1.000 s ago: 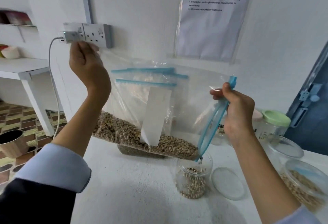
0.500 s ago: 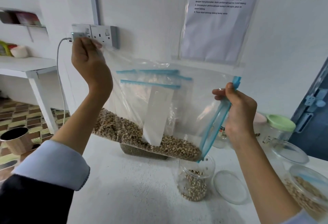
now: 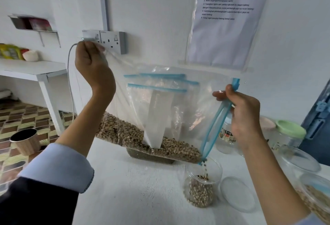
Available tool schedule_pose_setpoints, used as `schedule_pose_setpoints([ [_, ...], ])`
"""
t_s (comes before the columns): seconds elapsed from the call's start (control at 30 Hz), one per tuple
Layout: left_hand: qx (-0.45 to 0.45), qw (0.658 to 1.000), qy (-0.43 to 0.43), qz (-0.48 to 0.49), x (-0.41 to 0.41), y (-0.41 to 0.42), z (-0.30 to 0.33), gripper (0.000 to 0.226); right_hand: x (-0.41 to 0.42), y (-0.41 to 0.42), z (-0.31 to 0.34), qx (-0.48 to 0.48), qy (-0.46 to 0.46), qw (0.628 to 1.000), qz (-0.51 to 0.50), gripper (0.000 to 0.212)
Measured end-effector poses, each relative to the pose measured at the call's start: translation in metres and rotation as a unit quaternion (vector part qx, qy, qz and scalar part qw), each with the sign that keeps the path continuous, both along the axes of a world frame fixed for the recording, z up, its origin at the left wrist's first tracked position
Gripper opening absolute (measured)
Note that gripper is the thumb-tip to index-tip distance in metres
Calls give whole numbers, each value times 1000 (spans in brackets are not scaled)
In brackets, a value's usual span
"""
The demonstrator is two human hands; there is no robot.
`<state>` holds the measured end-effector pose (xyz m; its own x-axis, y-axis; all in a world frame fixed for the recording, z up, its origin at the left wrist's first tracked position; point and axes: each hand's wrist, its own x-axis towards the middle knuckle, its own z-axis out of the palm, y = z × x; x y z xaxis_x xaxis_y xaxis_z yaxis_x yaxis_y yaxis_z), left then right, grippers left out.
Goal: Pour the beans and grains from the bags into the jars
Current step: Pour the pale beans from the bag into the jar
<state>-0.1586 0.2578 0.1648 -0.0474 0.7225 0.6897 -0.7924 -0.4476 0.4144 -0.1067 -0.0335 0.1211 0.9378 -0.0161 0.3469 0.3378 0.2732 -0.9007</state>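
A large clear zip bag [image 3: 192, 103] of pale beans [image 3: 125, 132] hangs tilted over the white table [image 3: 134, 189]. My left hand [image 3: 92, 71] pinches its raised bottom corner high up by the wall socket. My right hand [image 3: 244, 116] grips the blue zip edge [image 3: 214, 123] lower down. Beans fall from the lowest corner of the opening into a clear jar [image 3: 201, 185], which is partly filled. Its clear lid [image 3: 237, 194] lies beside it on the table. Other zip bags [image 3: 160, 89] stand behind, seen through the held bag.
Another jar with grains [image 3: 316, 198] sits at the right edge, a green-lidded jar [image 3: 289, 133] and more jars behind my right hand. A wall socket [image 3: 110, 41] with a cable is near my left hand. A wooden-look cup [image 3: 26, 141] stands on the floor at left.
Beans now stream from the bag's lowest corner into the jar. Both hands keep much the same hold on the bag, and the view has shifted slightly.
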Motion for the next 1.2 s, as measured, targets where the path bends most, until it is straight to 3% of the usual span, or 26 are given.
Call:
schedule_pose_setpoints([
  [0.9, 4, 1000, -18, 6, 1, 5, -2, 45, 1, 3, -1, -15, 0, 1000, 10, 25],
  [1.2, 12, 1000, -3, 6, 1, 4, 3, 40, 3, 0, 0, 7, -3, 1000, -17, 26],
])
